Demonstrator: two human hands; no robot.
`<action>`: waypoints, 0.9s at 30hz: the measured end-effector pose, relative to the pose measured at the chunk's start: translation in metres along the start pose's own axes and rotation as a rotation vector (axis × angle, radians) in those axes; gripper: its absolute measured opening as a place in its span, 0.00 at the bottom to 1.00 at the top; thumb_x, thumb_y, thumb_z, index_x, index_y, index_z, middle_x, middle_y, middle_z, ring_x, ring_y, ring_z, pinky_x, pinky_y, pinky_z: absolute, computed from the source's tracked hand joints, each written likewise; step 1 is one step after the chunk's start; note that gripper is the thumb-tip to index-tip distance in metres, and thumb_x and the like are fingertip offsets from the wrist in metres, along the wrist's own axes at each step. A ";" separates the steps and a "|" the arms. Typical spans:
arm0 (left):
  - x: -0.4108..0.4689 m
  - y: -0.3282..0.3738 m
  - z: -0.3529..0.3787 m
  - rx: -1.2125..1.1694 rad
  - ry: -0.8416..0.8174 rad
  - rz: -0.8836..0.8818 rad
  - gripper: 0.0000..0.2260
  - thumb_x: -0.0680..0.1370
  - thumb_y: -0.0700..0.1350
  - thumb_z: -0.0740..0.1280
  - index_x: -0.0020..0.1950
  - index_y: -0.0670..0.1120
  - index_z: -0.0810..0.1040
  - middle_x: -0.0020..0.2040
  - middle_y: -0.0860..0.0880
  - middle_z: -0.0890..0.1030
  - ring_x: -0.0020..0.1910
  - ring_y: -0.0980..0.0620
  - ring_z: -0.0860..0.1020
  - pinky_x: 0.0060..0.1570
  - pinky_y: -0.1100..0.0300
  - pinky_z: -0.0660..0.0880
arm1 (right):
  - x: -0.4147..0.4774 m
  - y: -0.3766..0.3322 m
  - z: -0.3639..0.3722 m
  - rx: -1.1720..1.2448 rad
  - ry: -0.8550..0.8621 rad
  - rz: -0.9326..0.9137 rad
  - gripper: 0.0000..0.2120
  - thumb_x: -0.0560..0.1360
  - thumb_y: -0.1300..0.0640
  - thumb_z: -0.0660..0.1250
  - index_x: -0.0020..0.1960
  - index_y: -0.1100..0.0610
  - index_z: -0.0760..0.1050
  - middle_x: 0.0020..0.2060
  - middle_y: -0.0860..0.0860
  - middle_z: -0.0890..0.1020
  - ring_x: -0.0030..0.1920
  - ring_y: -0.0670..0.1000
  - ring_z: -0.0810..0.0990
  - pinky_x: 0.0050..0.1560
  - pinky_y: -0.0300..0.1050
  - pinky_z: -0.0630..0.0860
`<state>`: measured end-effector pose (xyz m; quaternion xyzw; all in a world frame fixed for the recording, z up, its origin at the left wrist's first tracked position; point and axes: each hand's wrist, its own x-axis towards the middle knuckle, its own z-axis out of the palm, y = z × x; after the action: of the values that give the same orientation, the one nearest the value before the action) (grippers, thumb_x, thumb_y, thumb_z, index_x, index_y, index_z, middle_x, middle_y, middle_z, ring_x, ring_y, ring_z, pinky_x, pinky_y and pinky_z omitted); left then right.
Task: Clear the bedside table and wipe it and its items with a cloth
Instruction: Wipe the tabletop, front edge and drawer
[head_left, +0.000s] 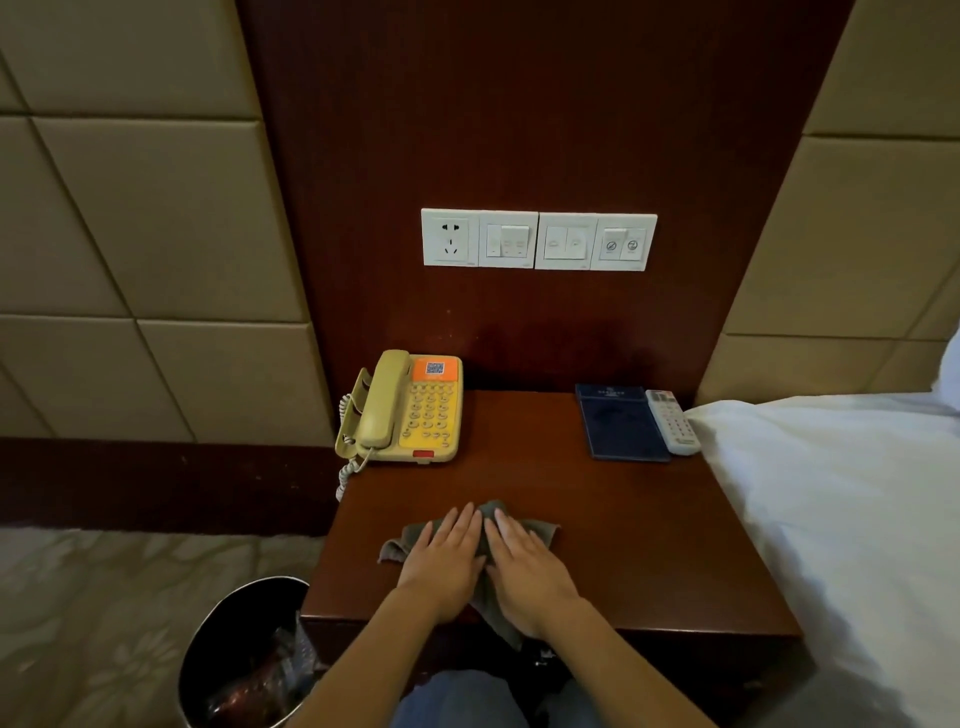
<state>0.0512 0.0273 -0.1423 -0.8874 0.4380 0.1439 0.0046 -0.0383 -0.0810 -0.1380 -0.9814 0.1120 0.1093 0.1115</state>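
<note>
At far left, on the floor beside the table, stands a dark waste bin (244, 654). On the bedside table (649, 545), the telephone (405, 410) sits at the back left corner, its coiled cord hanging over the left edge. At front centre lies the grey cloth (540, 530): my left hand (447, 561) and right hand (524, 566) press flat on it side by side, fingers extended and close together, gripping nothing. The cloth looks soft, light and limp; one corner droops over the front edge, so I judge it best moved under flat palms or pinched at a fold. Bare wood between phone and blue booklet (621, 423) gives open sweeping room. The remote control (672, 422) lies just beside the booklet, near the right edge, where white bedding (841, 493) crowds the table.
</note>
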 end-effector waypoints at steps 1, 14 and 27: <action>0.005 0.000 0.000 0.004 0.010 -0.003 0.25 0.84 0.52 0.44 0.78 0.47 0.40 0.78 0.50 0.39 0.77 0.52 0.39 0.75 0.52 0.42 | 0.003 0.002 0.001 0.010 0.012 0.011 0.27 0.84 0.52 0.45 0.78 0.58 0.39 0.78 0.53 0.40 0.77 0.50 0.41 0.76 0.46 0.41; 0.102 0.021 -0.014 -0.009 0.108 0.036 0.24 0.84 0.51 0.42 0.78 0.45 0.39 0.78 0.48 0.40 0.77 0.52 0.39 0.75 0.54 0.39 | 0.065 0.070 -0.008 0.006 0.160 0.139 0.38 0.71 0.42 0.25 0.78 0.55 0.38 0.78 0.52 0.39 0.77 0.49 0.40 0.75 0.48 0.39; 0.241 -0.005 -0.057 -0.029 0.125 0.000 0.24 0.84 0.48 0.44 0.78 0.43 0.42 0.79 0.47 0.42 0.77 0.51 0.43 0.75 0.54 0.42 | 0.194 0.114 -0.052 0.004 0.136 0.300 0.25 0.83 0.51 0.39 0.78 0.54 0.35 0.77 0.51 0.36 0.77 0.49 0.37 0.76 0.50 0.38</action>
<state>0.2077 -0.1639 -0.1512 -0.8946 0.4353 0.0947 -0.0354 0.1286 -0.2404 -0.1572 -0.9586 0.2646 0.0578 0.0879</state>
